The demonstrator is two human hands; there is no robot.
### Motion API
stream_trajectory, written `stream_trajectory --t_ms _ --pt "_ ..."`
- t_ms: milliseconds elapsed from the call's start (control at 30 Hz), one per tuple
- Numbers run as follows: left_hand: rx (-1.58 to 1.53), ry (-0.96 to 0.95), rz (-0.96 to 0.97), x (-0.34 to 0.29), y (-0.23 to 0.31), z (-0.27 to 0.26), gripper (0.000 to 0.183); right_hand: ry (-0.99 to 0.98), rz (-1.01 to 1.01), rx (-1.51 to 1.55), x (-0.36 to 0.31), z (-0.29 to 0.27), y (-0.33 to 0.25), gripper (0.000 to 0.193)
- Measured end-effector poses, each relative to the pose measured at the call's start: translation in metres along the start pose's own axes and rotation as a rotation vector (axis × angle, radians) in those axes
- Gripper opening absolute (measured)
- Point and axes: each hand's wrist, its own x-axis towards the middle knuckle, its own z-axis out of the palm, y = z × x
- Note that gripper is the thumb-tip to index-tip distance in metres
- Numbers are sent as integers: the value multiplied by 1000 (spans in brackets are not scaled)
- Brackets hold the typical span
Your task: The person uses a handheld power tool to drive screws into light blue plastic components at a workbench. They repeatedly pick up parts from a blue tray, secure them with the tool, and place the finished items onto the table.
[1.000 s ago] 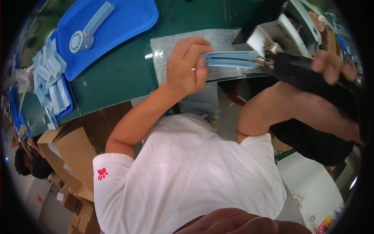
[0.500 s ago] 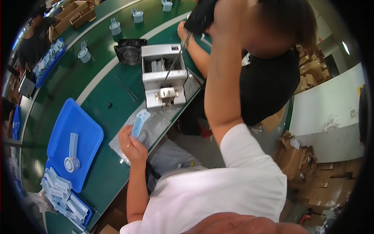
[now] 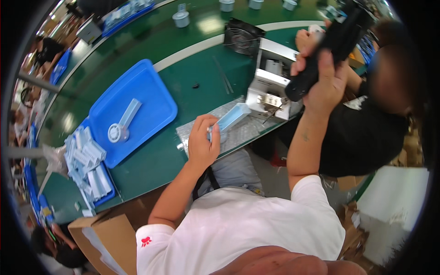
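— Where are the hands?

— The left hand (image 3: pixel 203 143), just left of centre, is pinched shut on a pale blue flat plastic part (image 3: pixel 230 120), holding it over the grey padded mat (image 3: pixel 238 134) on the green counter (image 3: pixel 183 68). The part's far end points at the small white machine (image 3: pixel 270 87) in the upper middle. The right hand (image 3: pixel 326 79), upper right, is clamped round a black handheld tool (image 3: pixel 329 46), raised well above the counter.

— What else is about?

— A blue tray (image 3: pixel 151 110) at centre left with one similar part (image 3: pixel 122 123) lying in it, a heap of more such parts (image 3: pixel 87 162) at the left edge, and a black fan (image 3: pixel 243 36) behind the machine. Another person in a black top (image 3: pixel 362 133) is close on the right.

— What could go wrong?

— I judge the part is gripped at one end only, so it could twist or slip onto the mat. The raised tool is near the neighbour, so a careless swing might strike them or the machine.
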Motion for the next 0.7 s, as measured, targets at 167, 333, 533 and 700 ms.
stream_trajectory --t_ms 167,333,533,700 --pt "176 -19 -117 81 -9 -56 17 47 -40 -9 17 -13 23 24" --pt "425 64 -267 238 -109 -109 41 -60 -76 -233 15 -28 43 46" --pt "643 162 -612 371 -219 -143 54 52 -33 -266 -12 -13 59 61" --pt "764 152 -744 399 -254 -123 70 35 1 -437 -18 -16 64 79"
